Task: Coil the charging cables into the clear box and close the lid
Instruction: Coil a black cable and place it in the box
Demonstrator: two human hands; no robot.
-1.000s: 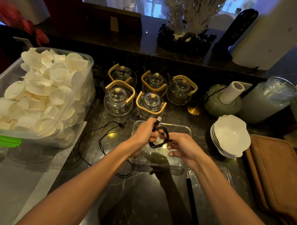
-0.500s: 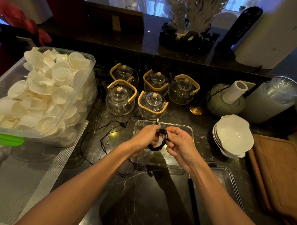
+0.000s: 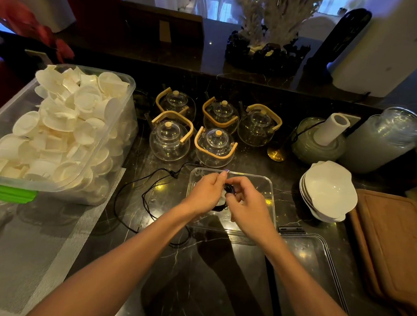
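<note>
A clear plastic box (image 3: 268,184) sits open on the dark marble counter. Over it, my left hand (image 3: 207,193) and my right hand (image 3: 246,202) together hold a small coil of black charging cable (image 3: 228,191); its plug tip sticks up past my left fingers. Most of the coil is hidden between my fingers. A second black cable (image 3: 139,190) lies loose on the counter left of the box. The clear lid (image 3: 318,253) rests flat to the lower right of the box.
Several glass teapots (image 3: 170,141) with wooden handles stand just behind the box. A large tub of white cups (image 3: 60,132) sits at the left, stacked white bowls (image 3: 328,189) and wooden boards (image 3: 395,242) at the right. A paper roll (image 3: 330,129) stands behind.
Both hands have lowered the coil closer over the box, and my fingers have closed more tightly around it. The view has tilted down, showing more of the lid.
</note>
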